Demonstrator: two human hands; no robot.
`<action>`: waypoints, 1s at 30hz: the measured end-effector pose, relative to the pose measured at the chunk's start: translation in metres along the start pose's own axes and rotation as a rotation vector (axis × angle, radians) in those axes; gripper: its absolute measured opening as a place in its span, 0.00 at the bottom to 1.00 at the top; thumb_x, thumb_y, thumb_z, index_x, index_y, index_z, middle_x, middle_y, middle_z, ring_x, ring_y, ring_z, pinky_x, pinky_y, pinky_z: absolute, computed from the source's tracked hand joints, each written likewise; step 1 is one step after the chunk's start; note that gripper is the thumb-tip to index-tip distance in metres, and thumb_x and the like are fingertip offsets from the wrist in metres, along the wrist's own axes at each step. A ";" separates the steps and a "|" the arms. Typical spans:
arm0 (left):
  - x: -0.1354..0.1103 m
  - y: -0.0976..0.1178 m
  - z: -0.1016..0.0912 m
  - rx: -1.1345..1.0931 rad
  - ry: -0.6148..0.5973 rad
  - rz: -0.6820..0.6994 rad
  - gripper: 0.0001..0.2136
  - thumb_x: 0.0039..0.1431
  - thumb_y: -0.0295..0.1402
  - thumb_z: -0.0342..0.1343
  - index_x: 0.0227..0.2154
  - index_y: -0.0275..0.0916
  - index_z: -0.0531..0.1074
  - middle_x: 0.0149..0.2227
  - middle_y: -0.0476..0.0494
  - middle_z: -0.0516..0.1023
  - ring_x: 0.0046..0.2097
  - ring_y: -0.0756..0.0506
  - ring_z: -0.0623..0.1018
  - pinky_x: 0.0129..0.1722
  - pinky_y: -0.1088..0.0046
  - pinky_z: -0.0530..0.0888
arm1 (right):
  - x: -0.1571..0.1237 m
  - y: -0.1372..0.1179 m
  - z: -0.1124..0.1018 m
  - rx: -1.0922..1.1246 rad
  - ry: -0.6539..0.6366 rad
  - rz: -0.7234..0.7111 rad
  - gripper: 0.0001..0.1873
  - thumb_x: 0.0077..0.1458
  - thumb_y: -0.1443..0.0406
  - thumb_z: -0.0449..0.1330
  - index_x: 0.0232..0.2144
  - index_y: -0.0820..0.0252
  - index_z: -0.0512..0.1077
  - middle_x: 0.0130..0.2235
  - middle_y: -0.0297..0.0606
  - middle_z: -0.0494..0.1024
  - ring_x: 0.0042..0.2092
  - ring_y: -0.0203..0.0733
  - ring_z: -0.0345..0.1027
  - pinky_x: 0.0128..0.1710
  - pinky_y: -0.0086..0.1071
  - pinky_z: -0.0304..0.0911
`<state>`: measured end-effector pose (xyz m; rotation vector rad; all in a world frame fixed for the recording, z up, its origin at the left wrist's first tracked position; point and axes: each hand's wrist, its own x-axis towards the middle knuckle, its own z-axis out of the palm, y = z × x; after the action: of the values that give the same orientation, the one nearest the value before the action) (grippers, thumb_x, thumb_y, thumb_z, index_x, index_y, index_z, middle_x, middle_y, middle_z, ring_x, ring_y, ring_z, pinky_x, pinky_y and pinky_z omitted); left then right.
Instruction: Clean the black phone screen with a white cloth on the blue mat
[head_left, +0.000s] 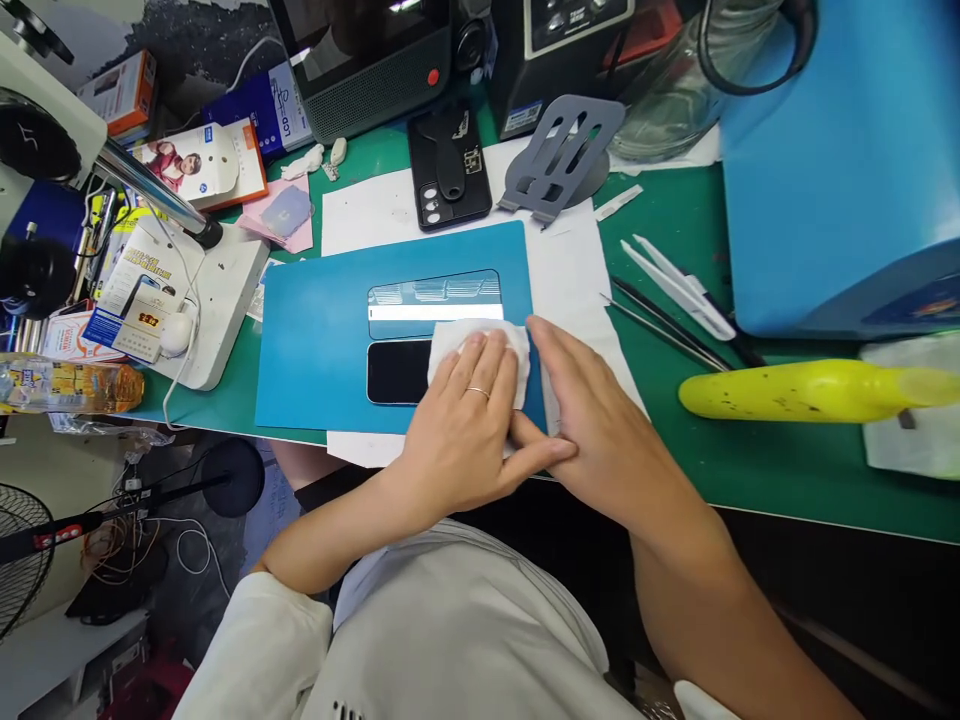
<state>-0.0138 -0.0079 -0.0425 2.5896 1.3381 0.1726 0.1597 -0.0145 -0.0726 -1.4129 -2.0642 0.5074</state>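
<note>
My left hand (463, 425) presses a folded white wipe (442, 345) onto the dark screen of a phone (397, 373). Its fingers lie close together over the wipe, hiding the phone's right part. My right hand (581, 400) stands on edge just right of the wipe, its forefinger extended and its thumb near my left thumb. Whether it touches the phone is hidden. Just above the phone, a clear glass screen protector (435, 303) with a dark border lies on the blue mat (315, 340).
Behind the mat are a black phone case (454, 185) and a grey folding stand (566, 150). To the right lie white tweezers (679, 285), dark tweezers (667, 325) and a yellow bottle (795, 392). A white lamp base (217, 320) and a drink bottle (71, 384) stand left.
</note>
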 end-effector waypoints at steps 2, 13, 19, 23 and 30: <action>-0.002 0.004 0.003 0.002 0.008 0.031 0.44 0.74 0.62 0.35 0.72 0.22 0.56 0.76 0.25 0.56 0.78 0.33 0.54 0.76 0.53 0.56 | -0.001 0.000 -0.002 -0.009 -0.025 0.011 0.45 0.70 0.59 0.56 0.79 0.50 0.37 0.76 0.52 0.56 0.75 0.61 0.56 0.68 0.58 0.65; -0.069 -0.036 -0.015 0.069 0.029 -0.033 0.39 0.76 0.56 0.39 0.76 0.28 0.47 0.76 0.25 0.57 0.78 0.33 0.53 0.75 0.51 0.58 | 0.000 -0.007 -0.007 -0.005 -0.055 0.017 0.47 0.70 0.62 0.57 0.79 0.49 0.35 0.77 0.51 0.55 0.76 0.62 0.53 0.70 0.58 0.62; -0.074 -0.048 -0.017 0.136 0.035 -0.070 0.40 0.76 0.56 0.39 0.76 0.29 0.45 0.76 0.25 0.56 0.79 0.32 0.51 0.74 0.50 0.59 | 0.003 -0.007 -0.006 0.002 -0.047 0.012 0.47 0.70 0.62 0.57 0.79 0.49 0.35 0.76 0.51 0.57 0.75 0.60 0.55 0.69 0.57 0.63; -0.055 -0.021 -0.003 0.168 0.053 0.027 0.42 0.75 0.58 0.39 0.73 0.22 0.53 0.75 0.23 0.58 0.78 0.30 0.54 0.74 0.52 0.60 | 0.002 -0.004 -0.005 0.025 -0.014 -0.019 0.46 0.69 0.65 0.56 0.79 0.49 0.37 0.76 0.50 0.57 0.75 0.59 0.55 0.70 0.56 0.62; -0.034 0.000 0.006 0.169 0.094 0.072 0.42 0.75 0.59 0.36 0.72 0.22 0.57 0.74 0.26 0.61 0.77 0.33 0.58 0.74 0.55 0.60 | 0.001 -0.002 -0.007 0.049 -0.042 -0.004 0.42 0.69 0.69 0.52 0.79 0.51 0.42 0.75 0.48 0.62 0.74 0.57 0.58 0.71 0.56 0.63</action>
<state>-0.0321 -0.0364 -0.0485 2.8044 1.3448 0.2036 0.1627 -0.0143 -0.0660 -1.3804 -2.0735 0.5867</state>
